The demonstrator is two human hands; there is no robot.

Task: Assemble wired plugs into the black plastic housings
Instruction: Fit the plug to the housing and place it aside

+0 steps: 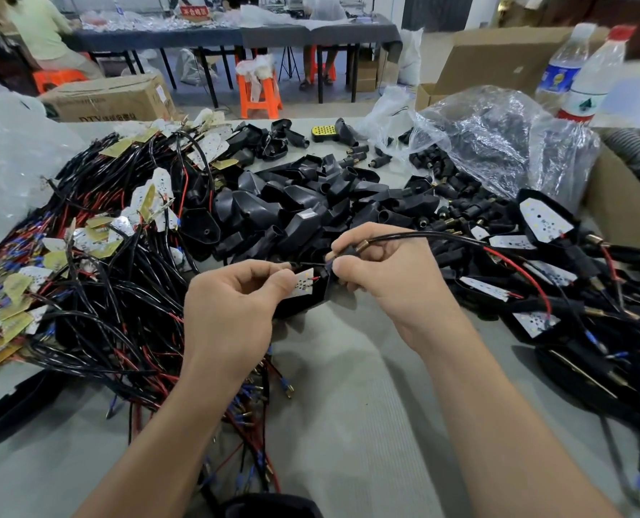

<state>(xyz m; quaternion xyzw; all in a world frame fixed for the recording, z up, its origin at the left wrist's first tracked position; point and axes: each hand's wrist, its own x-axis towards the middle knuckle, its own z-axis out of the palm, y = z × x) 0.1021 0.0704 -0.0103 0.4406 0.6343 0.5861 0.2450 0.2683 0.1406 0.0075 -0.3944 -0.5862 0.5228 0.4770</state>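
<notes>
Near the front of the table [348,386], the left hand [236,304] grips a black housing [305,300] steady, apparently so the right hand [389,271], pinching the wired plug [361,247], can seat it, with spare housings [303,203] piled just beyond, within reach.

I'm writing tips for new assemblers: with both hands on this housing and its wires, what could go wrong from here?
1. The grip of the right hand is only a fingertip pinch on the wired plug beside the black housing; the plug may slip when pushed.
2. Its red wire trails over the pile of assemblies and may snag there.
</notes>
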